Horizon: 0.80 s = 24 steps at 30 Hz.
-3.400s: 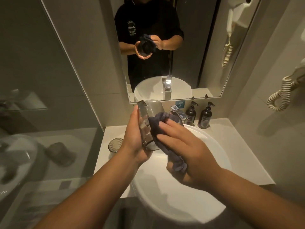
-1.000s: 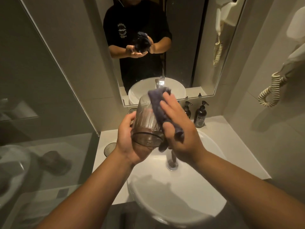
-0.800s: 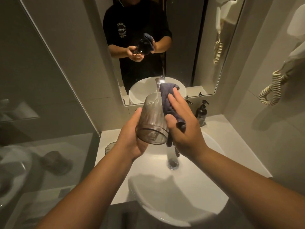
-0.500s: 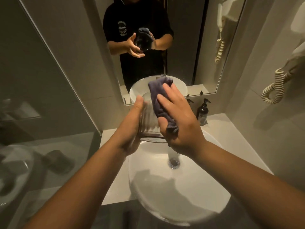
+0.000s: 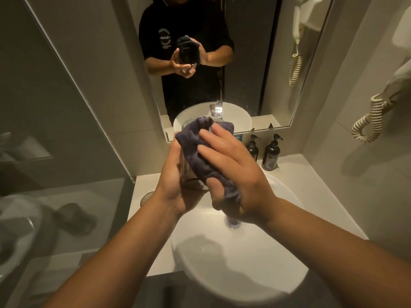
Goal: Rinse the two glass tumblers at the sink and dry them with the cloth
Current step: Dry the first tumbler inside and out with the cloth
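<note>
Sink: white round basin (image 5: 240,283) nearest the camera, its drain (image 5: 232,224) partly hidden under the right wrist
Left hand: the left hand (image 5: 175,187) cups the held tumbler from the left and below, fingers curled round it
Right hand: the right hand (image 5: 233,172) presses the cloth against the glass, thumb pinching the cloth's lower end, fingers fairly straight over the fabric
Cloth: dark grey cloth (image 5: 200,150) draped over the tumbler's right side and rim
Held tumbler: ribbed glass tumbler (image 5: 189,172) above the basin, between both hands, mostly covered
Second tumbler: second tumbler (image 5: 146,197) stands on the white counter (image 5: 311,181) left of the basin, largely hidden by the left wrist
Far: two dark pump bottles (image 5: 270,153) at the back of the counter; mirror (image 5: 255,63) above them
</note>
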Tool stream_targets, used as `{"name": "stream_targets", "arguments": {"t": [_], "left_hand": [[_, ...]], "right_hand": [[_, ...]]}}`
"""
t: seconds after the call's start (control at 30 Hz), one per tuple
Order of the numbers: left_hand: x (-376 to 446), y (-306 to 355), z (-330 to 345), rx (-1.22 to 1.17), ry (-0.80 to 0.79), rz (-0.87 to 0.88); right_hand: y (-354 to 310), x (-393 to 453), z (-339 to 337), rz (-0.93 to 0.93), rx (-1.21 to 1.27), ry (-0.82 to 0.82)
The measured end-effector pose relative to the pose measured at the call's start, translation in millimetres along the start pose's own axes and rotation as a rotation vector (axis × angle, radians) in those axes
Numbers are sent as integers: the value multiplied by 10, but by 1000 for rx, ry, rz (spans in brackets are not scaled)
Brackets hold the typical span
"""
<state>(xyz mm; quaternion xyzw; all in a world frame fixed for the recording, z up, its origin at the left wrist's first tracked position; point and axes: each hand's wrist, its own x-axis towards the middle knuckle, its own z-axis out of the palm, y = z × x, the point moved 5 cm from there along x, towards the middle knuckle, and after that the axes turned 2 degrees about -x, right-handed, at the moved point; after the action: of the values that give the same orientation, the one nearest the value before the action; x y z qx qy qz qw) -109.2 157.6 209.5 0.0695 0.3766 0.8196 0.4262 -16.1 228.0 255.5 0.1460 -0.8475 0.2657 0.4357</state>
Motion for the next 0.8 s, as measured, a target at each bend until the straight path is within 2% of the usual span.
{"name": "stream_targets", "arguments": {"t": [0.2,0.3,0.37,0.57,0.7,0.8], "left_hand": [[-6,-88,27,-32,-78,-45],[-7,-77,7,18,-50,-54],[31,-44,-64,166,19,-44],[6,204,-96,558,227,188],[-42,248,-46,651,238,201],[-65,219,47,535,127,134]], "right_hand": [[332,78,-39,339,245,43],[427,115,-21,478,420,42],[439,117,-47,481,349,55],[405,129,-88,427,173,35],[362,160,-122,341,77,22],[322,190,-131,294,39,6]]}}
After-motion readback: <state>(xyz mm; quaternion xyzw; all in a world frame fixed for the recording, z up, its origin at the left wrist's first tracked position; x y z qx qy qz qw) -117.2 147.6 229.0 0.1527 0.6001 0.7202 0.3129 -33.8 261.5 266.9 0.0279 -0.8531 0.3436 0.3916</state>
